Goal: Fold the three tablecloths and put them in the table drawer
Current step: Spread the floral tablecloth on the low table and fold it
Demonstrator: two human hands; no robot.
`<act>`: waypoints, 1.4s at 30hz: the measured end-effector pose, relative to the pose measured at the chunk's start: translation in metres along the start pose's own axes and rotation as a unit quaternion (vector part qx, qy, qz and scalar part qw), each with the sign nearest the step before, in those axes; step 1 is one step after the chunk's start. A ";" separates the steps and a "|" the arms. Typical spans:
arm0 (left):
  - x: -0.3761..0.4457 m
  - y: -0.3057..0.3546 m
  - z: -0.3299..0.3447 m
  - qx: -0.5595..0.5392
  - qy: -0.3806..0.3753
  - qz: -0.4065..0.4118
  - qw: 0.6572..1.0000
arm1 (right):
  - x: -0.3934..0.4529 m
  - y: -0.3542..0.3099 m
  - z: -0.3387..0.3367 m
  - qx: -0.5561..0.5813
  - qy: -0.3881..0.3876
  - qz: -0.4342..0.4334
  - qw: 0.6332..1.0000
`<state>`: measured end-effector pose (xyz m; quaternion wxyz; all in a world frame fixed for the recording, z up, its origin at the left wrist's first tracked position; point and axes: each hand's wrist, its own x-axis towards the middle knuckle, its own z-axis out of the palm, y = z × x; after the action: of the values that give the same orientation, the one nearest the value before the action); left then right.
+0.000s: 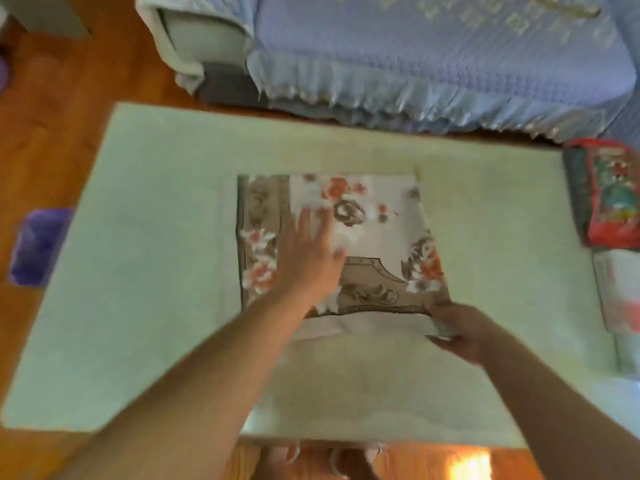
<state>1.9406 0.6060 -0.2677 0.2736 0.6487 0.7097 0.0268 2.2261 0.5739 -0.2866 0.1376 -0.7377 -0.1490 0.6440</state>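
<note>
Wooden floor [62, 109] surrounds a pale table [156, 271], and behind the table stands a sofa with a blue frilled cover [433, 64]. On the middle of the table lies a folded floral tablecloth [377, 216] with orange flowers and a brown border. The left hand [308, 258] rests flat on this tablecloth with the fingers straight and spread, pressing on its left half. The right hand [457, 327] pinches the near right corner of the tablecloth between thumb and fingers, where a white underside layer shows along the near edge. At the right edge of the table lies a red and green folded cloth [609, 195], and just in front of it a white cloth [620, 292]; both are blurred. Left of the table, on the floor, stands a purple bin [38, 247].
</note>
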 end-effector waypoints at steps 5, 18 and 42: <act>-0.109 -0.097 0.120 0.156 -0.132 0.062 0.977 | 0.027 0.086 0.007 0.035 0.111 0.004 0.993; 0.015 -0.031 0.121 0.174 0.016 0.145 0.974 | 0.060 0.032 -0.013 -0.018 0.146 -0.112 0.983; -0.054 -0.213 0.024 -0.699 -0.062 -0.329 0.632 | -0.038 -0.040 0.304 -0.403 0.026 -0.363 0.840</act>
<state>1.7585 0.5145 -0.3523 0.6792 -0.0126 0.6264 0.3824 1.9183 0.5989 -0.2766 0.0563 -0.6375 -0.6488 0.4117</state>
